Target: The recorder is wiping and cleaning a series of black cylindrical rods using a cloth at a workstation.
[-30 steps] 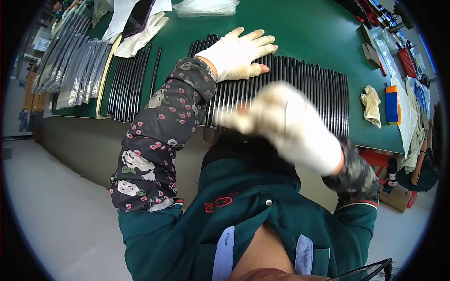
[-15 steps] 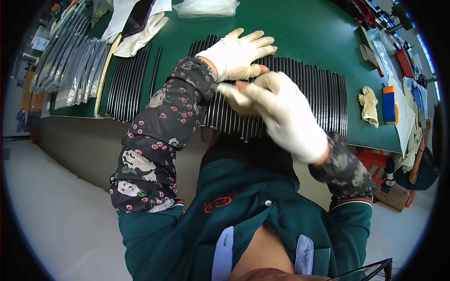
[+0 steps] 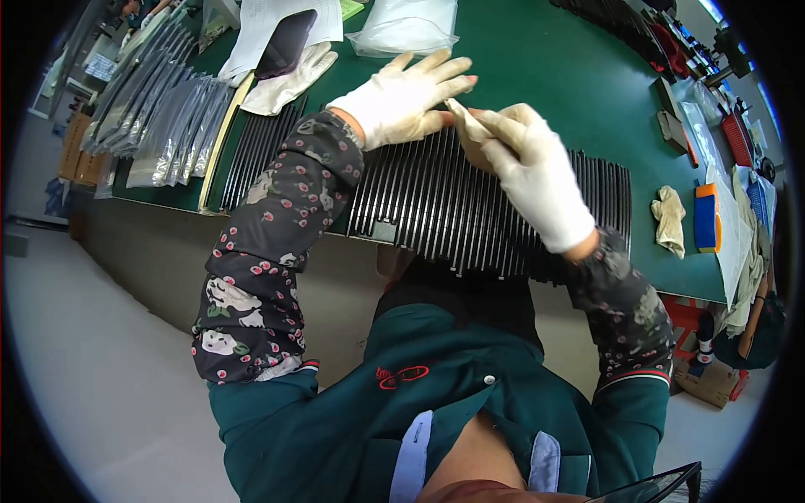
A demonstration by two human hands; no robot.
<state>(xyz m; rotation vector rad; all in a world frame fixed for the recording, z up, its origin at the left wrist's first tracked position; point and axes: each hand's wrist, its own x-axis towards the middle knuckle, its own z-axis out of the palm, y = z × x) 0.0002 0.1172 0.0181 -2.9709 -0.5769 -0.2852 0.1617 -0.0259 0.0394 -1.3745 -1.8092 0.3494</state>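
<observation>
A wide row of thin black rods (image 3: pixel 428 205) lies side by side on the green table, their near ends uneven at the front edge. My left hand (image 3: pixel 404 96), in a white glove with bare fingertips, rests flat with its fingers spread over the far ends at the row's left part. My right hand (image 3: pixel 541 172), gloved likewise, is closed above the middle of the row. Between its fingers is what looks like a folded white cloth (image 3: pixel 471 130), close to my left thumb. The rods under both hands are partly hidden.
More black rods (image 3: pixel 256 155) lie left, beside a pale strip (image 3: pixel 225 142) and clear-bagged pieces (image 3: pixel 180 130). A phone (image 3: pixel 287 44), a white glove (image 3: pixel 289 80) and a plastic bag (image 3: pixel 404 29) lie farther back. A crumpled glove (image 3: pixel 668 220) and a blue-orange sponge block (image 3: pixel 707 218) are right.
My right hand has moved away from me along the rods, from their near half toward the far ends. My left hand has shifted left, fingers still spread. The whole view has shifted slightly.
</observation>
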